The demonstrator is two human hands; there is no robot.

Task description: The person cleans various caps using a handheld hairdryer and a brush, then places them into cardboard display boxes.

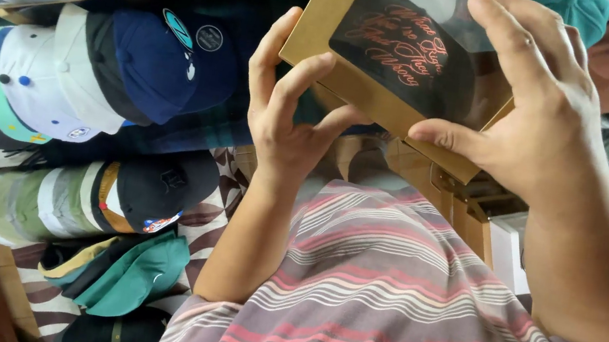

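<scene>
I grip a cardboard box [386, 54] w/ both hands up near my chest: left hand [290, 104] clasps its lower edge, right hand [536, 125] wraps its side. Stacked caps [93, 75] sit just beside, left of it.

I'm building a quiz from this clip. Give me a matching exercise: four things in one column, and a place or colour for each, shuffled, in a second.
Things:
1. cardboard box
2. navy cap
3. green cap
4. striped shirt

Places or colours:
A. on the person's body, bottom of view
B. held in both hands, left hand and right hand
C. low in the pile at left
D. top of the stacked caps at left

Pairs: 1-B, 2-D, 3-C, 4-A
</scene>
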